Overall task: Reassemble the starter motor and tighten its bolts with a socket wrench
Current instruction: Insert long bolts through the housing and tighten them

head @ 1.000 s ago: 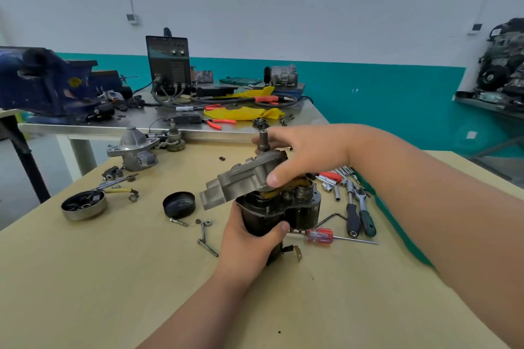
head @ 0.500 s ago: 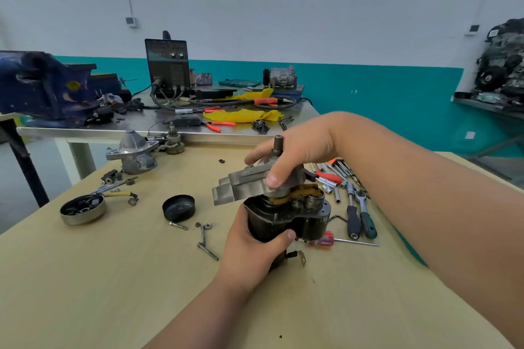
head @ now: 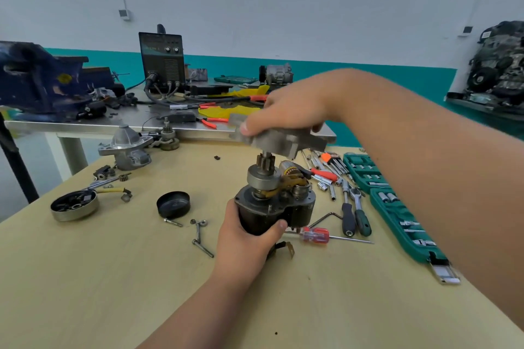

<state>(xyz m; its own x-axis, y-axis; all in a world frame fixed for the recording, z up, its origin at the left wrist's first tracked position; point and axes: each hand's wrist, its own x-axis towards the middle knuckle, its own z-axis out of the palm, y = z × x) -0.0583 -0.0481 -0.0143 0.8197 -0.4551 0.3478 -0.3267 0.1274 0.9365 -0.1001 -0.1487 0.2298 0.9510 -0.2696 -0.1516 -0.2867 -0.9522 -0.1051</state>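
My left hand point(head: 249, 238) grips the black starter motor body point(head: 273, 208), which stands upright on the wooden table point(head: 113, 278). Its pinion gear point(head: 265, 163) and brass-coloured fork point(head: 286, 184) stick up uncovered. My right hand point(head: 286, 112) holds the grey metal housing plate point(head: 286, 140) just above the pinion, lifted off the motor and apart from the body. A ratchet wrench point(head: 355, 201) and loose sockets lie to the right of the motor.
Loose bolts point(head: 198, 235), a black cap point(head: 173, 204), a round end cover point(head: 74, 205) and an aluminium nose housing point(head: 126, 147) lie left. A red screwdriver point(head: 317, 235) and green socket cases point(head: 397, 215) lie right. A steel bench point(head: 113, 125) with a blue vise point(head: 39, 79) stands behind.
My right hand has lifted the grey housing plate up off the motor, uncovering the pinion gear and fork. My left hand keeps its grip on the motor body.
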